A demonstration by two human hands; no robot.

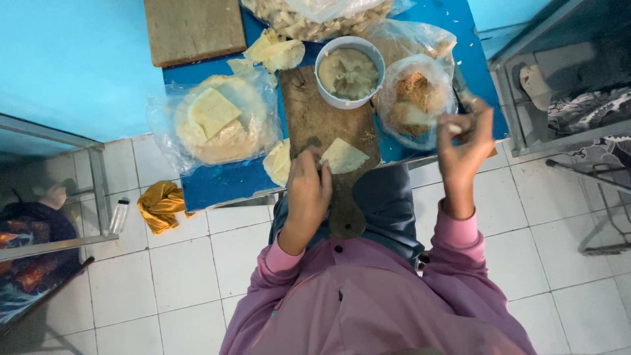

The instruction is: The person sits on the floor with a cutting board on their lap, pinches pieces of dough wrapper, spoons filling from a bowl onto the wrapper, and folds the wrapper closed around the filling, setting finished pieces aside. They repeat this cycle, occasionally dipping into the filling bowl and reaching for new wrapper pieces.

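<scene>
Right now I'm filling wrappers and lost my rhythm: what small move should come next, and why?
Probably bring the right hand across to the wrapper. The left hand pins that pale wrapper flat on the wooden board, and it looks bare, while the right hand is raised beside the white bowl of filling, blurred, seemingly pinching something.

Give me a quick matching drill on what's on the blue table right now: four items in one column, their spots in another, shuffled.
Items:
1. white bowl
2. triangular wrapper
3. yellow cloth
4. stack of wrappers in plastic

Places:
A. on the floor tiles
B. left part of the table
C. far end of the wooden board
D. by the left hand

Pairs: 1-C, 2-D, 3-A, 4-B
</scene>
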